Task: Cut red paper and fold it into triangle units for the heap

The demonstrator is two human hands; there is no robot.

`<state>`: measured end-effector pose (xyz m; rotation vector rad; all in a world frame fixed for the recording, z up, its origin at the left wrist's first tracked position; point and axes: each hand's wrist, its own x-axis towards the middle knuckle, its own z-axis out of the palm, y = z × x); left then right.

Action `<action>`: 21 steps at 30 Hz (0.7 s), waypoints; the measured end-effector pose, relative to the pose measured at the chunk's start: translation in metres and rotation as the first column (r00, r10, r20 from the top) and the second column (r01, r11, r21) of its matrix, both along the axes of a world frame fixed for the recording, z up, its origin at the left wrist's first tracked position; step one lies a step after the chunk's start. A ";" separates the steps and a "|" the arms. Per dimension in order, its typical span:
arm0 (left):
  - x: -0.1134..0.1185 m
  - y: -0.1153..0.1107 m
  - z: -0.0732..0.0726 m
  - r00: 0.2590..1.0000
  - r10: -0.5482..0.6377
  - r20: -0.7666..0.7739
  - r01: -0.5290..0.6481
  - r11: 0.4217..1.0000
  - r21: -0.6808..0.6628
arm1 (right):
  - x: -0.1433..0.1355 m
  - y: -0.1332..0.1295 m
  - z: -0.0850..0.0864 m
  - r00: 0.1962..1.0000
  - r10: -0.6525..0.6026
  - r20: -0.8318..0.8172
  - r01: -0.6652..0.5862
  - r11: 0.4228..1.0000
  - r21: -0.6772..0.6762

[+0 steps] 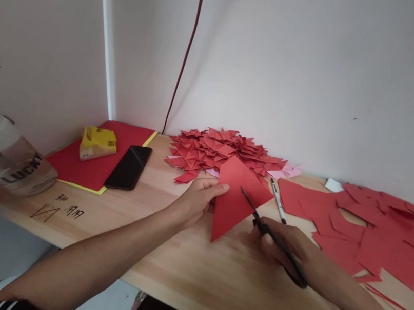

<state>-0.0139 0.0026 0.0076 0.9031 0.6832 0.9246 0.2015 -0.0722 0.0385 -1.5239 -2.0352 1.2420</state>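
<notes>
A folded-looking piece of red paper (232, 208) is held up above the wooden table, pinched along its left edge by my left hand (200, 200). My right hand (283, 244) grips a pair of black-handled scissors (268, 230). The scissor blades point up and left and overlap the paper's right part; whether they have cut into it I cannot tell. Just behind the paper lies a heap of folded red paper pieces (207, 150). To the right of my right hand, loose red paper sheets (363, 225) are spread over one another.
A pen (278, 201) lies behind the scissors. On the left are a black phone (129, 167), a yellow packet (98, 144) on red and yellow sheets (82, 172), and a clear jar (26, 169) marked LUCKY. A cable (191, 38) hangs down the wall. Thin red strips (398, 303) lie at right.
</notes>
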 end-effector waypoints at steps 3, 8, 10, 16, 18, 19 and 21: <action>0.000 -0.002 0.002 1.000 -0.019 -0.003 0.019 1.000 -0.007 | -0.001 -0.001 0.005 1.000 -0.003 0.006 0.003 1.000 -0.007; 0.001 -0.004 0.004 0.999 -0.033 -0.034 0.032 0.999 -0.014 | -0.004 0.001 0.008 1.000 0.002 -0.016 -0.002 1.000 -0.006; 0.001 -0.003 0.004 0.999 -0.039 -0.034 0.038 0.999 -0.012 | -0.005 0.002 0.007 1.000 -0.006 -0.018 0.006 1.000 0.003; 0.000 -0.004 0.007 0.998 -0.038 -0.040 0.037 0.999 -0.027 | -0.005 0.004 -0.001 0.998 -0.057 -0.016 0.058 0.998 0.024; 0.000 -0.004 0.006 0.998 -0.038 -0.045 0.037 0.999 -0.026 | -0.004 0.005 -0.005 0.997 -0.077 -0.021 0.077 0.997 0.009; 0.000 -0.004 0.006 0.998 -0.037 -0.046 0.036 0.999 -0.026 | -0.004 0.005 -0.007 0.996 -0.087 -0.025 0.087 0.996 -0.005; 0.000 -0.003 0.004 0.998 -0.035 -0.045 0.034 0.999 -0.025 | -0.003 0.006 -0.010 0.993 -0.112 -0.028 0.111 0.993 -0.042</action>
